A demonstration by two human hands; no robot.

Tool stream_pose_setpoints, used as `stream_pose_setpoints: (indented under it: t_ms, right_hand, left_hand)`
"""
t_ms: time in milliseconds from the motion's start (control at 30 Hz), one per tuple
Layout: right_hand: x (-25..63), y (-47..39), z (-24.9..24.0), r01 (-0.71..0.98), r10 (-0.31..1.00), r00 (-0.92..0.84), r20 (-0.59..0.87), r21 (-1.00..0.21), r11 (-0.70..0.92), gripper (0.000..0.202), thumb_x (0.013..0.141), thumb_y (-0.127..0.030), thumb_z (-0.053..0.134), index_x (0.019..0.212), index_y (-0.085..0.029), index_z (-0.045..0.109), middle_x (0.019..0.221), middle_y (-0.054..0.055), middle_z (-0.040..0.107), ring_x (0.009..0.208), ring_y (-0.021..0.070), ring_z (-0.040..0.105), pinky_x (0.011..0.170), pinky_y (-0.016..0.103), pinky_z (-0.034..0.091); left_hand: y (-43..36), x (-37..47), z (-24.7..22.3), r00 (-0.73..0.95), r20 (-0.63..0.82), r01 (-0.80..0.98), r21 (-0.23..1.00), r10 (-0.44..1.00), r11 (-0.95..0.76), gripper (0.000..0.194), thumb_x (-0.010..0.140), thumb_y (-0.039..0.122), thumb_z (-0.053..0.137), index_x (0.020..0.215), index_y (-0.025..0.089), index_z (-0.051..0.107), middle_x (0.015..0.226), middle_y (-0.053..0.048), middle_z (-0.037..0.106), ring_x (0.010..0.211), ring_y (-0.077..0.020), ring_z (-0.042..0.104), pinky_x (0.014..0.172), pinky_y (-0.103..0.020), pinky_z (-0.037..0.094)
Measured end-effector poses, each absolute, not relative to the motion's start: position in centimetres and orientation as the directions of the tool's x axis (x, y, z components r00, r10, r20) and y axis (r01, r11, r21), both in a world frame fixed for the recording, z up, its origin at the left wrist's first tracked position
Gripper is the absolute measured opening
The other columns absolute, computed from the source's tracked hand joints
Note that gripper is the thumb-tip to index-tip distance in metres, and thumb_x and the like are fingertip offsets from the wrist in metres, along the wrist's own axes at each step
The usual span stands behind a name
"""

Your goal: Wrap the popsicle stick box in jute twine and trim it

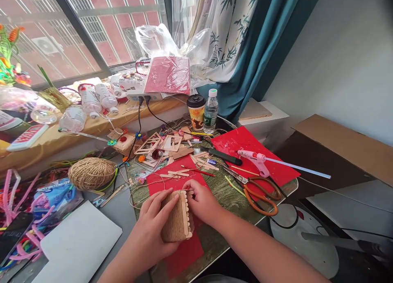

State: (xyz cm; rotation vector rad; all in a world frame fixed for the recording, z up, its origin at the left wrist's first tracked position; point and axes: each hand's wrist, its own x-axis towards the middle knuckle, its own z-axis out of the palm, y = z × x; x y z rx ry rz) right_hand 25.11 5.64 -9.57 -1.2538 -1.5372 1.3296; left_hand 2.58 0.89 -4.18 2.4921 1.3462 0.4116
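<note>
Head view: a twine-wrapped block (177, 215) edged with craft sticks lies on the red sheet (184, 250) at the table's (227, 193) near edge, long axis running away from the person. The left hand (153, 225) cups its left side, fingers curled over the top; the right hand (201, 201) pinches the far right corner. Both touch it, forearms converging. Scissors (258, 191) and a glue gun (258, 160) lie to the right.
</note>
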Motion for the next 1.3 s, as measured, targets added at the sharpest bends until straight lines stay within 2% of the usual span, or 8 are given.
stream_pose_setpoints:
  t_ms: [267,500,633,700,767,1000,1167,1300]
  right_hand:
    - [25.4,6.2,-9.5,-0.019,0.994,-0.103,0.04,-0.999,0.038,0.015,0.098,-0.038,0.067,0.102,-0.024,0.064,0.088,0.001,0.068,0.079,0.0177,0.065,0.072,0.029,0.05]
    - [28.7,8.0,-8.9,-0.22,0.997,0.074,-0.004,-0.976,0.012,0.038,0.102,-0.067,0.048,0.1,-0.029,0.054,0.062,-0.011,0.022,0.045,0.0123,0.016,0.038,0.022,0.022]
    - [28.6,8.7,-9.0,-0.135,0.99,0.139,0.012,-0.99,0.031,0.042,0.095,-0.068,0.063,0.1,-0.027,0.061,0.066,-0.007,0.042,0.052,0.0144,0.039,0.044,0.025,0.038]
    - [27.9,8.5,-9.4,-0.059,0.973,0.224,0.054,-0.996,0.069,0.04,0.091,-0.06,0.074,0.11,-0.025,0.065,0.094,0.003,0.062,0.08,0.0197,0.059,0.066,0.032,0.055]
    - [27.4,8.0,-9.8,0.088,0.945,0.282,0.165,-0.985,0.146,0.038,0.094,-0.05,0.073,0.121,-0.025,0.065,0.126,0.01,0.063,0.115,0.0267,0.06,0.094,0.042,0.055]
    - [26.2,6.1,-10.1,0.405,0.864,-0.281,0.418,-0.764,0.501,0.016,0.099,-0.022,0.062,0.114,-0.027,0.064,0.124,0.01,0.068,0.122,0.0301,0.062,0.107,0.052,0.051]
    - [23.8,5.6,-9.4,0.467,0.651,-0.704,0.285,-0.506,0.726,0.053,0.097,-0.008,0.061,0.147,-0.027,0.057,0.152,0.01,0.062,0.143,0.0328,0.051,0.118,0.055,0.043]
    - [21.6,6.5,-10.3,0.517,0.618,-0.754,0.223,-0.378,0.768,0.036,0.097,-0.007,0.064,0.126,-0.026,0.07,0.123,0.008,0.075,0.113,0.0279,0.064,0.099,0.045,0.05]
  left_hand:
    - [2.9,1.2,-5.1,0.357,0.197,0.804,0.433,0.913,-0.408,0.1,0.08,0.035,0.085,0.166,0.038,0.033,0.166,-0.013,0.04,0.153,-0.0438,0.038,0.123,-0.067,0.038]
    - [3.9,-0.6,-6.4,0.077,0.312,0.64,0.713,0.947,-0.287,0.104,0.091,0.043,0.078,0.17,0.033,0.011,0.172,-0.017,0.025,0.161,-0.0368,0.034,0.126,-0.062,0.039]
    - [3.5,-0.6,-7.5,0.022,0.339,0.553,0.78,0.941,-0.294,0.123,0.082,0.05,0.085,0.171,0.033,0.002,0.174,-0.018,0.016,0.162,-0.0409,0.031,0.124,-0.061,0.043]
    - [3.5,-0.6,-7.6,0.004,0.384,0.554,0.768,0.923,-0.322,0.13,0.073,0.048,0.093,0.171,0.034,0.009,0.172,-0.018,0.019,0.161,-0.0443,0.03,0.125,-0.063,0.042]
    - [3.4,-0.6,-7.6,-0.005,0.429,0.566,0.746,0.903,-0.352,0.131,0.068,0.044,0.097,0.17,0.033,0.017,0.168,-0.018,0.024,0.161,-0.0456,0.031,0.125,-0.064,0.041]
    - [3.3,-0.9,-8.0,0.037,0.499,0.521,0.73,0.866,-0.442,0.132,0.065,0.04,0.099,0.169,0.03,0.018,0.172,-0.019,0.021,0.164,-0.0459,0.021,0.129,-0.065,0.035]
    - [3.0,-0.5,-8.9,0.022,0.525,0.319,0.803,0.851,-0.503,0.137,0.064,0.045,0.1,0.168,0.031,0.013,0.172,-0.021,0.028,0.157,-0.0435,0.039,0.128,-0.064,0.036]
    - [2.7,-0.2,-9.3,-0.05,0.572,0.284,0.794,0.818,-0.538,0.136,0.061,0.043,0.102,0.167,0.031,0.018,0.165,-0.019,0.038,0.152,-0.0424,0.046,0.127,-0.063,0.039]
